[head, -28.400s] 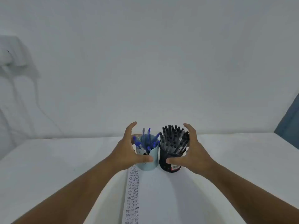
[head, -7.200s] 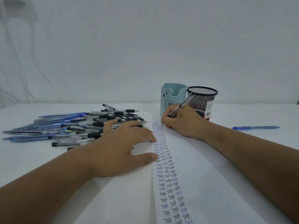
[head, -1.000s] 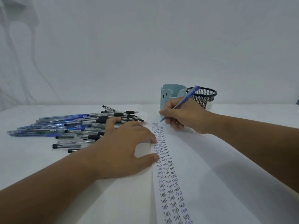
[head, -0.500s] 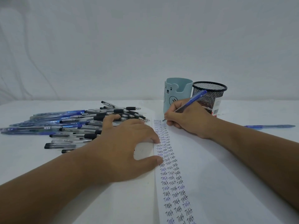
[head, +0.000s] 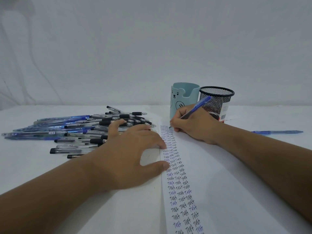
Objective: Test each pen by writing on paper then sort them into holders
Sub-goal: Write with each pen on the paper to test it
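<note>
**Blue pen at the top of the sheet**

Blue ink meets paper point(head: 219, 183) where my right hand point(head: 194, 125) writes: thumb and fingers are curled tight round a blue pen point(head: 195, 108), pinching it low on the barrel. Its tip sits at the top of the columns of "Test" words point(head: 175, 168), and its back end tilts up and to the right, across the front of the mesh cup point(head: 217, 102).

My left hand point(head: 133, 149) lies flat, fingers fairly straight and spread. Thumb and forefinger press on the left edge of the sheet, right beside the written columns. It holds nothing. The other fingers reach toward the pile point(head: 81, 130) of pens, and one fingertip touches the nearest barrels.

That pile lies on the table point(head: 33, 166) to the left of the sheet, a loose heap of blue and black pens lying mostly lengthwise, left to right. One more blue pen, the stray point(head: 276, 132), lies alone on the far right, past my right forearm and well apart from the rest.

Two holders stand upright behind my right hand, side by side and touching or nearly so: a pale teal cup point(head: 184, 97) with a bear face on the left, the black mesh cup on the right with a label low on its side. I see no pens standing above either rim; I cannot tell what lies inside the teal one.
</note>
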The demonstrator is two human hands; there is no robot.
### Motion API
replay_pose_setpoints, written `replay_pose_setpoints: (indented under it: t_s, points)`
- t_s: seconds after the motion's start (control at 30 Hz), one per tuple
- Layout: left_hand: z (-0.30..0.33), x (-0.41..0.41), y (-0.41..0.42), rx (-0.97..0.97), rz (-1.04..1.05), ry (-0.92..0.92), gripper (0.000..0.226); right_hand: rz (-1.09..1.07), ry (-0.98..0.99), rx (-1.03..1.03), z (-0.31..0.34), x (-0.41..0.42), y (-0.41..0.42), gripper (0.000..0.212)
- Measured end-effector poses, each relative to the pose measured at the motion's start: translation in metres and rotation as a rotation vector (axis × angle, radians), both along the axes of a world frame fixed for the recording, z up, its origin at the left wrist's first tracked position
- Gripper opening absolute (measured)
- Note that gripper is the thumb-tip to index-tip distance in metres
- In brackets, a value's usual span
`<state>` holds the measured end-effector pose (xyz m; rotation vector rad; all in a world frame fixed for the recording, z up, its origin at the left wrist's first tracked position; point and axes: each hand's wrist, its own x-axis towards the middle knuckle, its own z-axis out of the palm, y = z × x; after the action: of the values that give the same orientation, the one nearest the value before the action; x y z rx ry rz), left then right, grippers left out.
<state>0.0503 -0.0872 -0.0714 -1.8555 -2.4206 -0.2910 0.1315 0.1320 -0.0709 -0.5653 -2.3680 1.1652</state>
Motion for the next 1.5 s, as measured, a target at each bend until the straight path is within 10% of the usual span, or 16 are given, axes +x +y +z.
replay_pose_setpoints:
  t_s: [1.5]
  points:
    - [0.0009, 0.0030, -0.0029, -0.026, 0.004, 0.002, 0.082, -0.021, 0.013, 0.133, -0.0012, 0.0021, 0.0008, 0.014]
